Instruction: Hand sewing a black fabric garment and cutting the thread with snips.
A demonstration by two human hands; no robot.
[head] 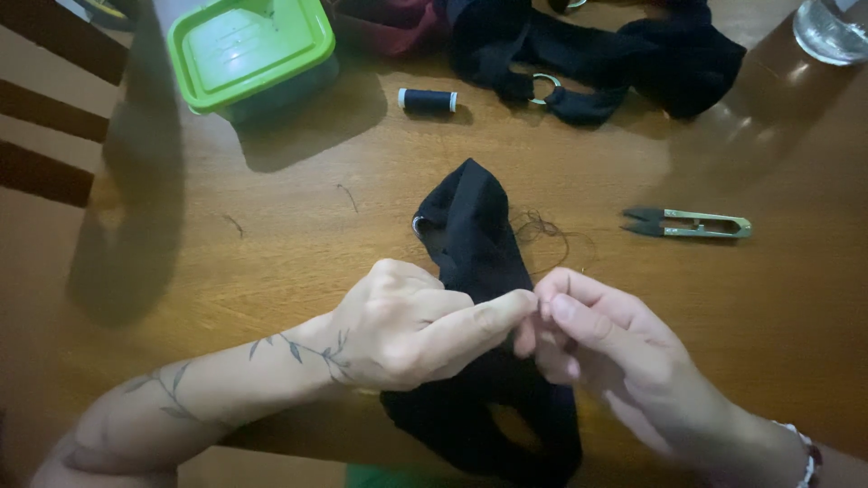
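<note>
Black cloth [474,237], apparently pinched between both hands' fingers [506,312]

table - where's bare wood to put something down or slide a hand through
Bare table: the left stretch below the green-lidded box, and the right side beyond the thread snips. Crowded: the far edge with thread spool and dark fabric pile, and the centre, where both hands pinch the black cloth.

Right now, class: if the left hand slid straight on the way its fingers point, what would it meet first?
The left hand points rightward and would meet the right hand first; their fingertips already nearly touch over the black fabric.
</note>
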